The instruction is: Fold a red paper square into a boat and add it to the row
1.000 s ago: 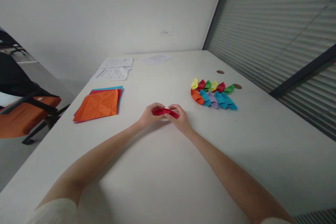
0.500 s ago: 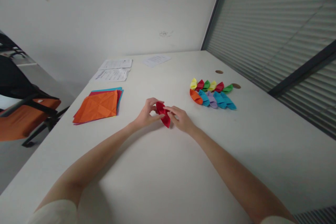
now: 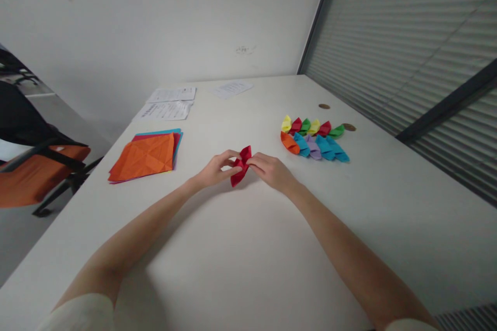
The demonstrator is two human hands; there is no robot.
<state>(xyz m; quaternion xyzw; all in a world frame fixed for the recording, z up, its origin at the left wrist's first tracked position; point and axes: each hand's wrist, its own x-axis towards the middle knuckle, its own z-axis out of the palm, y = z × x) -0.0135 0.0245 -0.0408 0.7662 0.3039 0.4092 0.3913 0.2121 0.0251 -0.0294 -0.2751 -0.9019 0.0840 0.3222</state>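
Observation:
A folded red paper bow is held just over the middle of the white table, tilted with its upper end to the right. My left hand pinches it from the left, thumb and fingers at its middle. From the right, my right hand grips the opposite side with its fingertips closed. The bow's centre is partly hidden by my fingers.
Two rows of folded paper bows in several colours lie at right. On the left is a stack of creased paper squares, orange on top. Printed sheets lie farther back. An orange chair stands beyond the left edge; blinds flank the right.
The red bow has turned so that its upper end leans right instead of left. My right hand's fingers have drawn together on its right side; the left hand stays beside it.

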